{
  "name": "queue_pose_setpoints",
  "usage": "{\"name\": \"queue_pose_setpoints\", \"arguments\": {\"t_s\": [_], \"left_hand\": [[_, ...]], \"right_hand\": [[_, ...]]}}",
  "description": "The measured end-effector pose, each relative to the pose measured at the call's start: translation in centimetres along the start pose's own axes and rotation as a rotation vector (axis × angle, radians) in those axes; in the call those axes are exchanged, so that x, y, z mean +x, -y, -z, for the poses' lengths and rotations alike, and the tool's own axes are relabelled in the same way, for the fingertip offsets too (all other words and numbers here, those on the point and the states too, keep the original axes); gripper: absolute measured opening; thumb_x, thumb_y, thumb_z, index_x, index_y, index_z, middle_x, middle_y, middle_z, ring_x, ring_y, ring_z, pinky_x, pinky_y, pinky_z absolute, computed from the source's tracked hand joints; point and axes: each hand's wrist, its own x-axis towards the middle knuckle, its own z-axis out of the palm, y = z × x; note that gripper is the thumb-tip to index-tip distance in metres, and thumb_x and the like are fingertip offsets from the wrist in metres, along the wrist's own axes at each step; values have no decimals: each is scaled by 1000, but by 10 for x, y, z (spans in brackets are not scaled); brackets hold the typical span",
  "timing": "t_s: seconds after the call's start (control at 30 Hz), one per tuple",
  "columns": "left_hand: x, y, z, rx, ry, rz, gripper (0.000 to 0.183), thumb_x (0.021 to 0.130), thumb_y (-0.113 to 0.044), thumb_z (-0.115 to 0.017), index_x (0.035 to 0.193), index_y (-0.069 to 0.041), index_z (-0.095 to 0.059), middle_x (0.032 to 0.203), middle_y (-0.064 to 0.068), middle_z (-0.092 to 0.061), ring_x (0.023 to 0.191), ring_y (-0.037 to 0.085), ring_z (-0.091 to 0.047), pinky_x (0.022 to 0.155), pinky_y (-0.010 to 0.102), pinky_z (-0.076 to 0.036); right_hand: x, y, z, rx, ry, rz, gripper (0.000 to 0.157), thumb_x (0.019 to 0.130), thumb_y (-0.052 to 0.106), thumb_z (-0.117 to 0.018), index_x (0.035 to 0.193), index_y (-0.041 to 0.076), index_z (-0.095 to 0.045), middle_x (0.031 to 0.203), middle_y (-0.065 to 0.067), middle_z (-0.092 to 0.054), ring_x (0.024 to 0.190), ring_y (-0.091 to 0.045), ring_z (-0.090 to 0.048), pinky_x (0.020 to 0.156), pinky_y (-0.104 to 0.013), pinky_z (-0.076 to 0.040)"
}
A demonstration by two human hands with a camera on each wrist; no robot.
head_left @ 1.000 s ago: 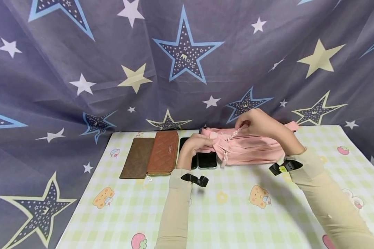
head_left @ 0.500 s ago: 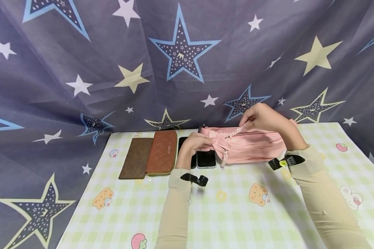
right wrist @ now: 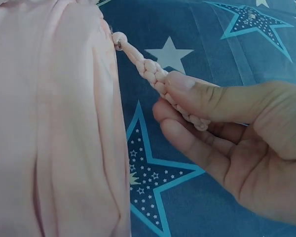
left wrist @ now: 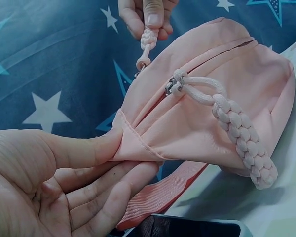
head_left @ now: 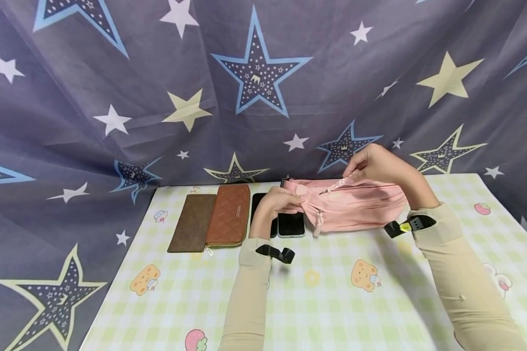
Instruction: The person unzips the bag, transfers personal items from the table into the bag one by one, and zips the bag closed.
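Two hands work on a pink bag that lies along the table's far edge, right of the middle. At its left end, the left hand pinches a fold of fabric, thumb above and fingers beneath, with hardly any gap between them. Past the bag's far side, the right hand holds a braided pull between thumb and bent fingers, the cord stretched out from the bag. A second braided pull hangs loose at the near side (its metal ring shows in the left wrist view). Just beside the bag, partly under the left hand, lie a silver-edged phone and a black phone. Farther left, a tan quilted wallet touches a plain brown wallet, which lies nearest the far left corner of the checked table.
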Motion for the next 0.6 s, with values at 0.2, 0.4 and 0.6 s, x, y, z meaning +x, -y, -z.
{"name": "queue_pose_setpoints", "arguments": {"t_s": [0.2, 0.4, 0.6], "left_hand": [[0, 1, -1, 2, 11, -6, 24, 92, -4, -72, 113, 7, -72, 62, -3, -70, 59, 6, -70, 61, 19, -58], [-3, 0, -5, 1, 11, -16, 23, 92, -2, -71, 112, 9, -72, 62, -2, -70, 58, 6, -70, 60, 18, -58], [-1, -2, -4, 6, 6, -26, 23, 91, -3, -73, 111, 8, -73, 64, -2, -71, 58, 6, -70, 59, 18, -58]], "right_hand": [[-2, -5, 2, 54, -3, -5, 11, 79, -3, -83, 87, 3, -81, 84, -12, -78, 70, -2, -65, 63, -17, -52], [-4, -8, 5, 59, 8, -18, 12, 79, -4, -83, 89, 2, -81, 86, -13, -77, 69, -4, -66, 63, -19, -53], [-5, -10, 9, 52, 2, -61, 11, 81, -5, -80, 90, 2, -81, 87, -15, -78, 70, -6, -68, 63, -22, -55]]}}
